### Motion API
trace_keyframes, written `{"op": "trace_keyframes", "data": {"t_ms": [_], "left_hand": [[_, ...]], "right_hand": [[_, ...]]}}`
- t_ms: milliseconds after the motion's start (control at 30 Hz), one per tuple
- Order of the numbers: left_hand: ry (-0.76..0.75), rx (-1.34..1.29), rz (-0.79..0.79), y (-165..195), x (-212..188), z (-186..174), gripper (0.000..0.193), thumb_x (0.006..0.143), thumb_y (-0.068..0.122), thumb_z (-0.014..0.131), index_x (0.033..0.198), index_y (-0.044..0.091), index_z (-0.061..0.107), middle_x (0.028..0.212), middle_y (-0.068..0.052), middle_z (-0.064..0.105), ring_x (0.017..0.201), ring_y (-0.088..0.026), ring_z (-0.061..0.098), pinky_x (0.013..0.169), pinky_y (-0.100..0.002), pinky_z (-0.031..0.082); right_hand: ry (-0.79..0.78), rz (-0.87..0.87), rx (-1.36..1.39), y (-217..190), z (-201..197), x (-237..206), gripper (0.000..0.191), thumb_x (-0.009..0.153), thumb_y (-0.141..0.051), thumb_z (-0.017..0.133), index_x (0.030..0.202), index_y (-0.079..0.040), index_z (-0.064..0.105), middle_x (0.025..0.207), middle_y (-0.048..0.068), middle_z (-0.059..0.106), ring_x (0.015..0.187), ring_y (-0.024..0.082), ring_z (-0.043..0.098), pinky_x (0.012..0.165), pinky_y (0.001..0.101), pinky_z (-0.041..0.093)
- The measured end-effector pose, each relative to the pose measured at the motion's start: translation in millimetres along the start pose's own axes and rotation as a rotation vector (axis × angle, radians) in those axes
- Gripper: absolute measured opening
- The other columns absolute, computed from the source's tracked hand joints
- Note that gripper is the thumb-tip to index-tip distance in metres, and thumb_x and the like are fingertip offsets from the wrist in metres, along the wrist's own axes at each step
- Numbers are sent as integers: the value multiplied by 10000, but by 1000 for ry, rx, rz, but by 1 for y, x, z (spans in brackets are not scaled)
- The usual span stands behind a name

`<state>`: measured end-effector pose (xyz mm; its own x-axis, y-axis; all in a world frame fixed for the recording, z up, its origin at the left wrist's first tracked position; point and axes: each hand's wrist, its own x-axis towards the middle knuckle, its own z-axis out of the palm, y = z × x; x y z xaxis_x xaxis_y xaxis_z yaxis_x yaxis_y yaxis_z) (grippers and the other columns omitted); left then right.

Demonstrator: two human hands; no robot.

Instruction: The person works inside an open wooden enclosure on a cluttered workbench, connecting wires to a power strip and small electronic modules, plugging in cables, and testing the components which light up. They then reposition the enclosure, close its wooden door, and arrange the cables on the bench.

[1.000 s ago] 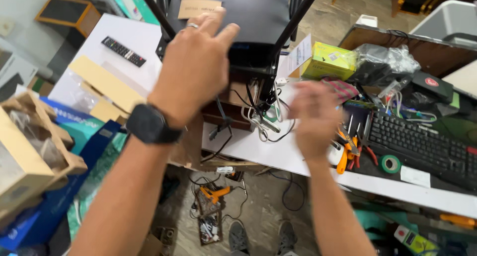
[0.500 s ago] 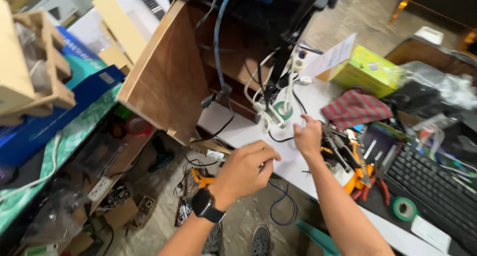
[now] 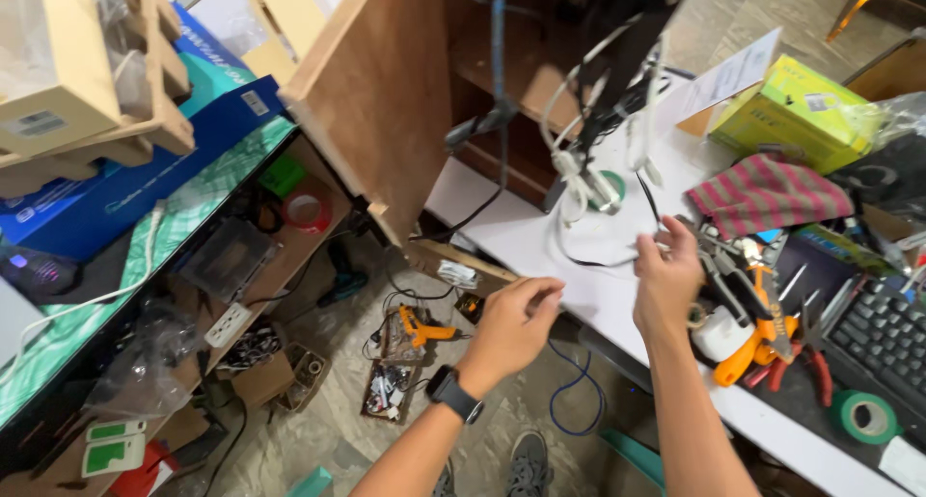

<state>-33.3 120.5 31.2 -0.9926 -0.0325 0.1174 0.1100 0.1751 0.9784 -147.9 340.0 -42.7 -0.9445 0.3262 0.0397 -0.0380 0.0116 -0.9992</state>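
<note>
My right hand (image 3: 666, 277) hovers over the white tabletop (image 3: 526, 239) and pinches a thin black cable (image 3: 648, 200) that runs up to a tangle of white cables and plugs (image 3: 579, 174). My left hand (image 3: 509, 322), with a black watch (image 3: 453, 397) on the wrist, rests at the table's front edge with curled fingers. Whether it grips anything is hidden. The black cable loops across the tabletop between both hands.
A wooden panel (image 3: 386, 102) stands left of the cables. To the right lie a striped cloth (image 3: 772, 193), a yellow-green box (image 3: 791, 111), orange-handled pliers (image 3: 762, 338), a black keyboard (image 3: 883, 333) and a green tape roll (image 3: 863, 417). Parts and an orange glue gun (image 3: 424, 328) litter the floor.
My left hand came down from the black frame above to the table's edge. My right hand shifted a little toward the cables. The view dropped lower and closer to the table.
</note>
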Motion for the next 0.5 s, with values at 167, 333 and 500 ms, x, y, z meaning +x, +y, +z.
{"op": "trace_keyframes", "data": {"t_ms": [167,333,500], "left_hand": [[-37,-190,-28,-12,1,10,476,955,254,700,1323,-30,599,1156,-123,742,1003,-168,728,841,-279,574],[-203,-669,-292,-29,7,6,749,983,318,679,1551,-34,340,1118,-146,732,1019,-141,696,836,-267,534],[-156,-657,-333,-67,-11,-3,584,1019,272,569,1506,25,361,1047,-89,723,916,-144,703,776,-267,528]], "right_hand": [[-76,-161,73,-37,-4,-110,494,933,45,703,1396,14,537,1027,39,603,861,83,578,761,221,488],[-196,-132,-122,-16,7,-190,373,862,70,715,1225,39,636,978,44,674,865,82,598,768,230,493],[-275,-122,-417,13,0,-213,322,826,51,779,1138,12,704,873,41,652,729,106,532,680,245,475]]}}
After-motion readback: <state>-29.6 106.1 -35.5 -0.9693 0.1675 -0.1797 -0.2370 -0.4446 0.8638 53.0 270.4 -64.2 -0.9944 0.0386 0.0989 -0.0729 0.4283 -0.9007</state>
